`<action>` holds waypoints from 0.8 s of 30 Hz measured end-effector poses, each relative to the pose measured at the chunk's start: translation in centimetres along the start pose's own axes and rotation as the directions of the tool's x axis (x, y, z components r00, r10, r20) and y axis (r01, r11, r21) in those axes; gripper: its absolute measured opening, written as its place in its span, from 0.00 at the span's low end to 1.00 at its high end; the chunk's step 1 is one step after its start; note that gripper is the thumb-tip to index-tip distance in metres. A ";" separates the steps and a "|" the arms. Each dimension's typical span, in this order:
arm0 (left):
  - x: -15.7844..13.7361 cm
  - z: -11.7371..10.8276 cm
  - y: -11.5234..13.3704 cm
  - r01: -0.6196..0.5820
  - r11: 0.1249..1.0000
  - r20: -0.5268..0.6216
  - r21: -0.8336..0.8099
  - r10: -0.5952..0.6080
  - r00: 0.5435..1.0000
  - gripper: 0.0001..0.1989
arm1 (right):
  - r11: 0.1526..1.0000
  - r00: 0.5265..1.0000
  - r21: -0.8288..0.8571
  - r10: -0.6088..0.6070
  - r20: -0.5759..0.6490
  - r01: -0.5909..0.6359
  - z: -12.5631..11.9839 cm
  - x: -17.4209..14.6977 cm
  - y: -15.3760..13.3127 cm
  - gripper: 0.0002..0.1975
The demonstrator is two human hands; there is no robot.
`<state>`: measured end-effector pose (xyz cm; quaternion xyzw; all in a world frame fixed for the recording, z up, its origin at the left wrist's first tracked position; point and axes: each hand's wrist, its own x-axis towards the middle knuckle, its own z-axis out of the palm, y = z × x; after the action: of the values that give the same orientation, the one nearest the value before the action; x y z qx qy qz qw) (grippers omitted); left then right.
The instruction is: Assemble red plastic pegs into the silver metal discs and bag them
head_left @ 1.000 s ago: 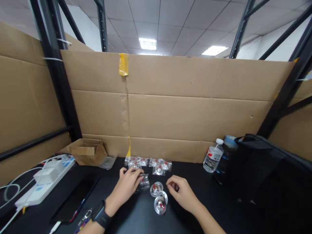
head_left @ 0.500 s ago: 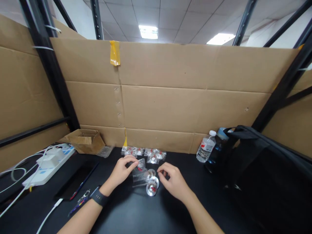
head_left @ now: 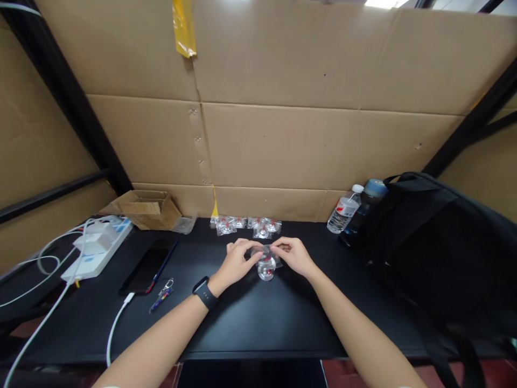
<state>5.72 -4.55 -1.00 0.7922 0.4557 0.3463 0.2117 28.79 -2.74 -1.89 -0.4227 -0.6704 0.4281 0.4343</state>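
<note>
My left hand [head_left: 238, 262], with a dark watch on its wrist, pinches one side of a small clear plastic bag [head_left: 264, 250]. Opposite it, my right hand [head_left: 298, 258] has thumb and finger closed on the bag's other side. Just below the bag lie shiny round metal pieces with red marks, the nearest being a silver disc [head_left: 266, 273] on the black table. Whether any disc is inside the bag I cannot tell. Beyond my hands, two clusters of bagged discs, a left cluster [head_left: 226, 224] and a right cluster [head_left: 264, 228], rest near the cardboard wall.
At the left are a white power strip [head_left: 97, 253] with cables, a dark phone [head_left: 147, 268], a keychain [head_left: 162, 296] and an open cardboard box [head_left: 151, 210]. A water bottle [head_left: 343, 213], a blue-capped bottle [head_left: 375, 188] and a black bag [head_left: 440, 253] stand at the right.
The view has tilted downward. My hands have come closer together, and the right hand, earlier apart from the bag, now grips it too.
</note>
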 end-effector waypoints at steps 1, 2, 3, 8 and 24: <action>0.0 0.0 -0.3 0.011 1.000 0.005 0.012 -0.011 1.000 0.12 | 1.000 0.999 0.021 -0.006 -0.035 0.007 -0.1 0.0 0.0 0.15; -0.1 0.0 -0.7 0.022 1.000 0.010 0.021 -0.022 1.000 0.11 | 0.999 0.997 0.038 -0.012 -0.072 0.015 -0.1 0.1 0.0 0.15; 0.0 -0.1 -1.0 0.032 0.999 0.014 0.025 -0.033 0.999 0.11 | 0.998 0.995 0.054 -0.015 -0.102 0.021 -0.1 0.1 0.0 0.15; 0.5 0.2 -1.9 0.037 0.999 -0.026 -0.024 -0.038 0.999 0.10 | 0.993 0.986 0.105 -0.033 -0.163 0.051 0.3 0.2 -0.2 0.14; 0.6 -0.5 -0.7 -0.018 0.998 -0.364 -0.055 -0.003 0.931 0.06 | 0.983 0.983 0.174 -0.028 -0.182 0.060 1.1 -0.1 -1.2 0.15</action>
<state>5.21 -3.65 -0.91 0.7097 0.4741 0.5006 0.1449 27.55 -3.37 -1.07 -0.4038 -0.5968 0.4372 0.5382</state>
